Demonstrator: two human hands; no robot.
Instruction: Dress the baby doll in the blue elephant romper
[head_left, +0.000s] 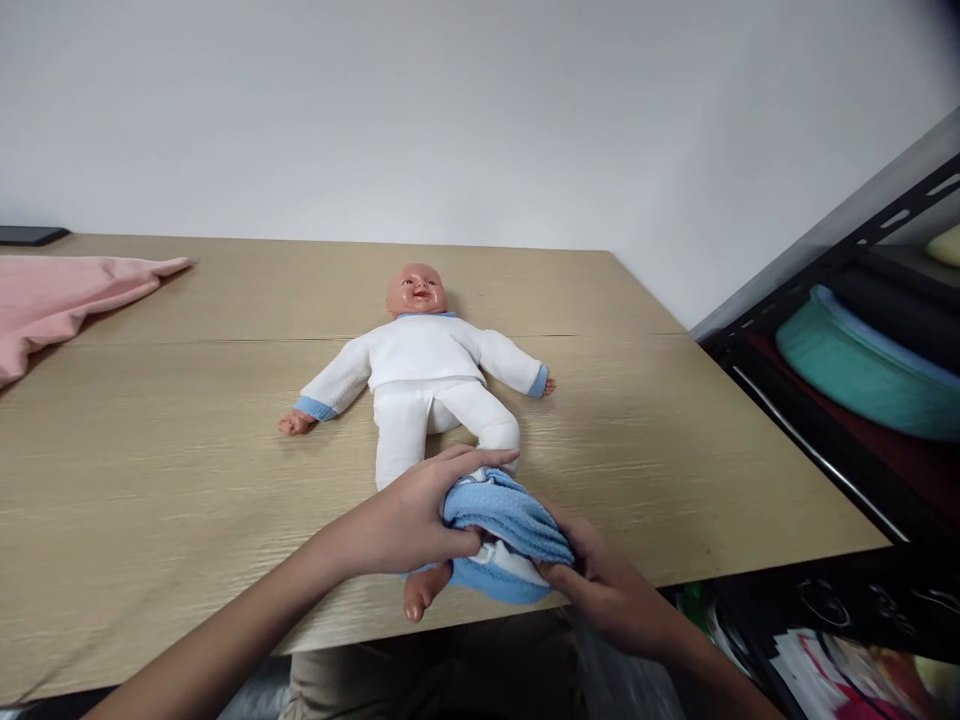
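Note:
A baby doll [424, 355] lies on its back on the wooden table, head away from me, in a white long-sleeved top with blue cuffs. Its white legs point toward me, and one bare foot [426, 590] shows near the table's front edge. Both my hands grip a bunched blue-and-white doll garment [506, 520] over the end of the leg on the right, whose foot is hidden. Fingers and thumb of my left hand [431, 515] close on its left side. My right hand [592, 570] pinches its right edge.
A pink cloth [67, 300] lies at the table's left, with a dark flat object [31, 236] behind it. At right stands a black rack [810, 420] holding a teal basin [870, 365]. A white wall rises behind the table [225, 400].

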